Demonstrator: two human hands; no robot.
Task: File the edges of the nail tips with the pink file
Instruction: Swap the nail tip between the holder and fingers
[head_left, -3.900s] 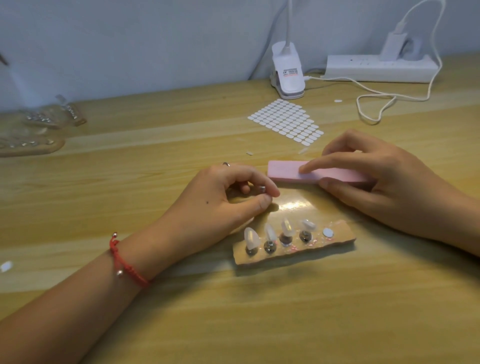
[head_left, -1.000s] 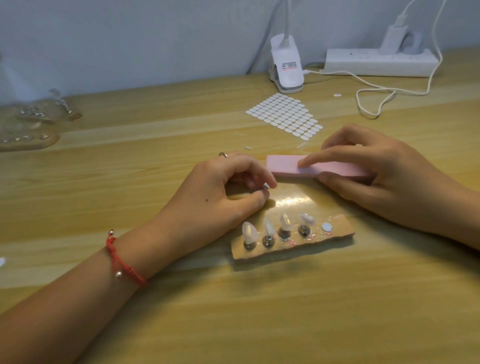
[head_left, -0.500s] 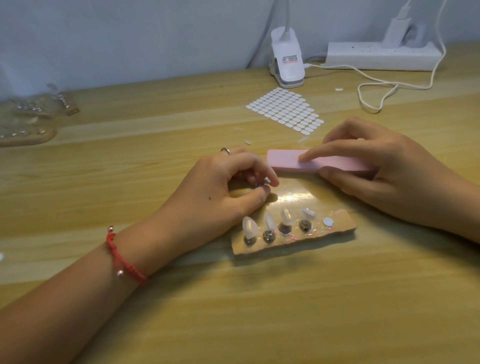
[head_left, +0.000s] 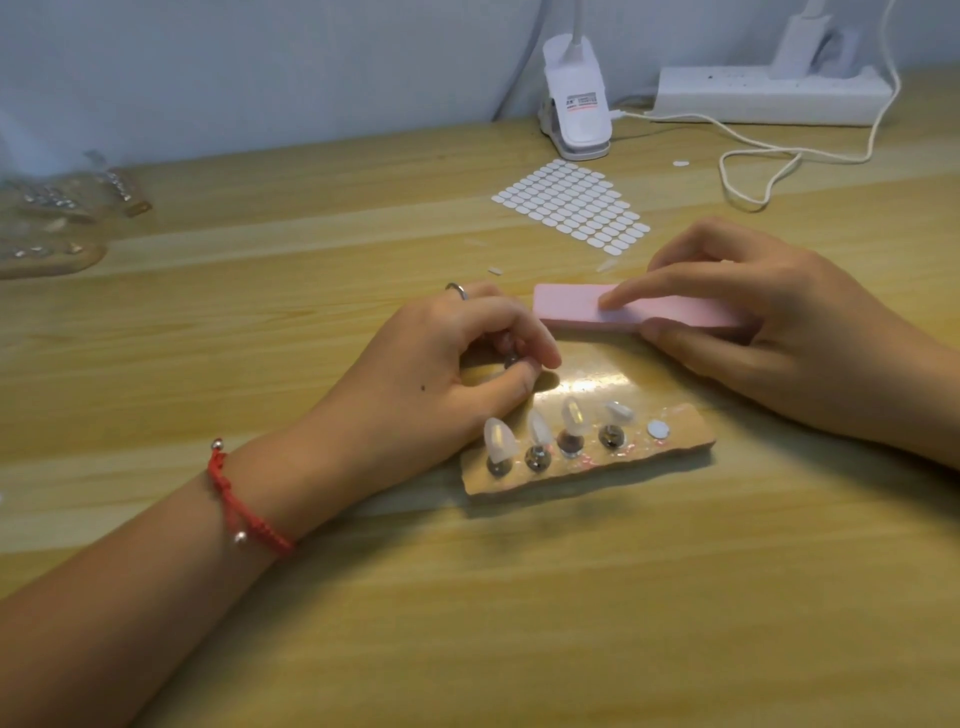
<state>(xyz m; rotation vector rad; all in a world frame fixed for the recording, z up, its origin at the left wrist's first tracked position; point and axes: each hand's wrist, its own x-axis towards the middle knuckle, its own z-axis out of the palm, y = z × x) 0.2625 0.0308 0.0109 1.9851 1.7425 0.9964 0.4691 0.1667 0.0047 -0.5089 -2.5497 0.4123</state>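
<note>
Two hands (head_left: 441, 358) (head_left: 769, 332), one pink file (head_left: 566, 306), four nail tips (head_left: 500, 439), one stand (head_left: 680, 441)

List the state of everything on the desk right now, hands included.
left hand, pinches a small metal stud; any tip on it is hidden.
right hand, grips the pink file.
nail tips, four standing on the holder board.
white dot, on the board's fifth spot, no tip.
sticker sheet, lying flat.
power strip, charger plugged in.

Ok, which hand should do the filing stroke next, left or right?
Right, probably. The right hand grips the pink file, forefinger on top and thumb along its near edge. The left hand is busy pinching a small metal stud, so it is better left steadying that.
</note>
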